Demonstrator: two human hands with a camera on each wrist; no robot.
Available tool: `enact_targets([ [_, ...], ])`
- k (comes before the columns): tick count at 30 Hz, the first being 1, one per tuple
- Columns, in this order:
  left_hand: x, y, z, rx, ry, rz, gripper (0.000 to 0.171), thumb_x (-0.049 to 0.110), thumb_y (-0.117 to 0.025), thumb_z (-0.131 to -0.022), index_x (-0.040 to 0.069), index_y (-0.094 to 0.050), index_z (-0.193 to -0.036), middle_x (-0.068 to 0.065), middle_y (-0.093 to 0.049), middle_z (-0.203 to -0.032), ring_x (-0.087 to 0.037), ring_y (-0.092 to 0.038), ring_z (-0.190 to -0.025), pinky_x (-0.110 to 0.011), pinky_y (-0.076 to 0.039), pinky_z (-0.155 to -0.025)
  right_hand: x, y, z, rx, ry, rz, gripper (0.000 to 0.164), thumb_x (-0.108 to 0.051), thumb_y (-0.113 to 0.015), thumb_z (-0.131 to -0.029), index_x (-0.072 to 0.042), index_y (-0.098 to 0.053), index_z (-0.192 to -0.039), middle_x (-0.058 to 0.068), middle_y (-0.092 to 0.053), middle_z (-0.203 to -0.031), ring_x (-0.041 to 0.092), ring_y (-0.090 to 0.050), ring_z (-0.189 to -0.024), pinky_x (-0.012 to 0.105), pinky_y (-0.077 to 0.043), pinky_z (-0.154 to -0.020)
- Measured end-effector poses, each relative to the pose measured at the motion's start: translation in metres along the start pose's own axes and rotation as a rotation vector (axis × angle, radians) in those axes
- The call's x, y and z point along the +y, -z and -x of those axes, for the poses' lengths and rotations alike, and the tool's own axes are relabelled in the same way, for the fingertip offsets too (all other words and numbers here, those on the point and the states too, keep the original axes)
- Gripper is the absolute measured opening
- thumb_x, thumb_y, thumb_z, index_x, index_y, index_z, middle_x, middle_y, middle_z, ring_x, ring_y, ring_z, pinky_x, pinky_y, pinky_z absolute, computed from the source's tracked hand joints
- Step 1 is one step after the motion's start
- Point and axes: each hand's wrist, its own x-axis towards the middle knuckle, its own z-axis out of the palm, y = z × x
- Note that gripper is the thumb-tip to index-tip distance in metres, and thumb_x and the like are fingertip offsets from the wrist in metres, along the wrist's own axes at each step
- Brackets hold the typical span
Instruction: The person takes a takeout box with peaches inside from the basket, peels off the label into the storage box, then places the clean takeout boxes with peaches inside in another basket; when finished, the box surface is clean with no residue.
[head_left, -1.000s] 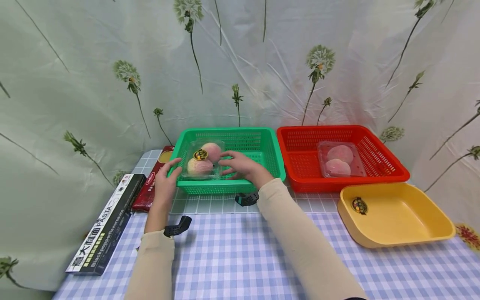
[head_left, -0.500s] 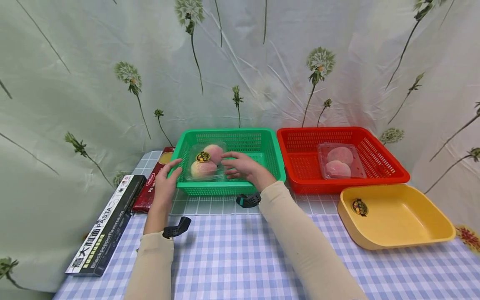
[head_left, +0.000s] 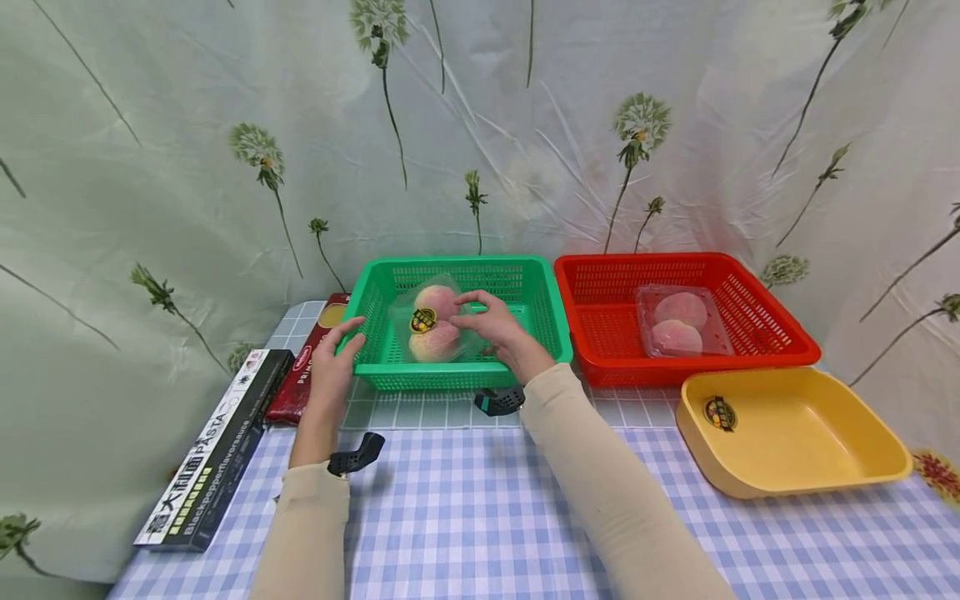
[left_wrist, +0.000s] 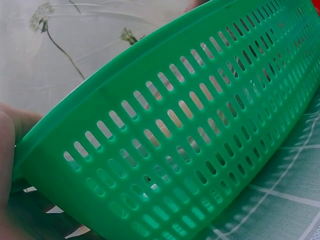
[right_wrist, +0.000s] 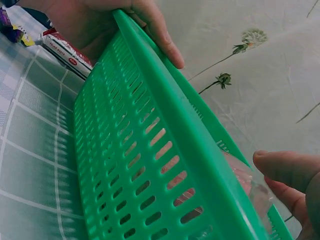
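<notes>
A clear plastic pack of peaches (head_left: 437, 340) with a round black-and-gold sticker lies in the green basket (head_left: 556, 312), left of its middle and turned a little. My right hand (head_left: 501, 330) pinches the pack's right edge, with thumb and a finger close about the clear plastic in the right wrist view. My left hand (head_left: 332, 367) grips the basket's left rim, thumb inside the corner and the rest outside. In the left wrist view the basket's slotted wall (left_wrist: 150, 130) fills most of the picture, and the peaches show only through the slots.
At right stands a red basket (head_left: 772, 329) holding another pack of peaches (head_left: 678, 321). A yellow tub (head_left: 810, 433) with a round sticker sits before it. Left of the green basket lie a dark red packet (head_left: 288, 392) and a long black-and-white pasta box (head_left: 217, 450).
The pack of peaches has slid right inside the green basket and turned, the right hand's fingers now over its edge. The left hand has stayed at the left rim.
</notes>
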Motion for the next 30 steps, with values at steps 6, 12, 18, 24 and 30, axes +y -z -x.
enact_targets([
  [6, 0.0001, -0.0003, -0.0004, -0.002, -0.010, 0.016, 0.042, 0.025, -0.049, -0.105, 0.015, -0.051, -0.146, -0.005, -0.034, -0.161, -0.025, -0.026, -0.151, -0.052, -0.025, -0.123, -0.0024, 0.0004, 0.0014, 0.030, 0.027, -0.039, 0.034, -0.013, -0.072, -0.091, -0.016, -0.062, -0.124, 0.016, -0.044, -0.143, 0.029, -0.048, -0.125, 0.062, -0.049, -0.097],
  [12, 0.0007, -0.0003, 0.0009, -0.002, -0.012, 0.019, 0.041, 0.023, -0.049, -0.105, 0.014, -0.051, -0.146, -0.006, -0.035, -0.161, -0.026, -0.028, -0.150, -0.052, -0.026, -0.122, -0.0027, 0.0000, 0.0025, 0.023, 0.004, -0.016, 0.045, -0.015, -0.064, -0.096, -0.026, -0.058, -0.139, 0.008, -0.034, -0.159, 0.031, -0.042, -0.137, 0.053, -0.053, -0.091],
  [18, -0.0005, -0.0006, 0.0013, -0.012, -0.027, 0.023, 0.041, 0.023, -0.050, -0.105, 0.012, -0.052, -0.145, -0.007, -0.036, -0.160, -0.026, -0.028, -0.149, -0.051, -0.026, -0.122, -0.0002, 0.0006, -0.0004, 0.018, -0.036, -0.028, 0.050, -0.012, -0.057, -0.096, -0.030, -0.056, -0.143, 0.000, -0.040, -0.158, 0.029, -0.042, -0.136, 0.049, -0.054, -0.085],
  [24, -0.0019, -0.0008, 0.0015, -0.012, -0.038, 0.011, 0.041, 0.023, -0.050, -0.105, 0.013, -0.052, -0.145, -0.007, -0.036, -0.160, -0.026, -0.028, -0.150, -0.052, -0.027, -0.122, -0.0003, 0.0027, -0.0007, 0.006, -0.069, -0.061, 0.051, -0.010, -0.050, -0.099, -0.026, -0.051, -0.147, 0.001, -0.041, -0.158, 0.024, -0.050, -0.109, 0.041, -0.054, -0.075],
  [30, -0.0027, -0.0028, 0.0003, -0.008, -0.044, 0.006, 0.041, 0.023, -0.050, -0.105, 0.013, -0.052, -0.144, -0.008, -0.037, -0.159, -0.026, -0.029, -0.149, -0.051, -0.027, -0.122, -0.0033, 0.0092, 0.0036, 0.021, -0.069, -0.110, 0.056, -0.004, -0.049, -0.095, -0.024, -0.052, -0.147, 0.003, -0.047, -0.152, 0.016, -0.047, -0.073, 0.038, -0.053, -0.068],
])
